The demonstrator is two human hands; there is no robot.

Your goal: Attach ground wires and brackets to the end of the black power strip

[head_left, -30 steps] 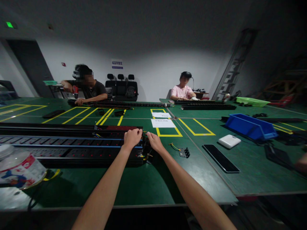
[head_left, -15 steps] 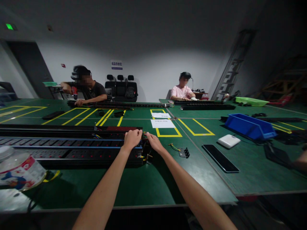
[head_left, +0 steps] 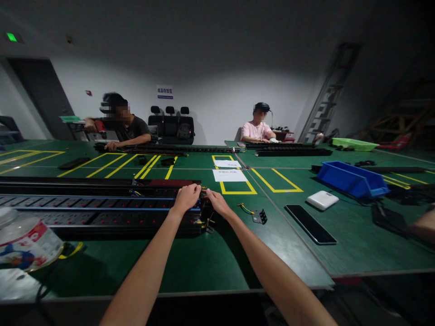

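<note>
Long black power strips [head_left: 112,219] with rows of small red marks lie side by side across the left of the green table. My left hand [head_left: 187,197] rests over the right end of the far strip, its fingers curled down onto it. Close beside it, my right hand [head_left: 216,201] pinches at that same end, where small green-yellow wires show; what exactly lies between the fingers is too small to make out. Loose wires [head_left: 200,222] stick out of the nearer strip's end. A black end bracket [head_left: 259,217] with a yellow-green wire [head_left: 247,209] lies to the right of my hands.
A phone [head_left: 310,224], a white box [head_left: 322,200] and a blue bin [head_left: 351,179] are on the right. A plastic jar [head_left: 29,240] stands at the near left. Paper sheets [head_left: 230,175] lie ahead. Across the table, one person holds a red drill [head_left: 101,129]; another person [head_left: 256,129] sits farther right.
My hands stay at the strip's end with hardly any movement. The whole view shifts slightly, and the person across at the left has tilted the drill.
</note>
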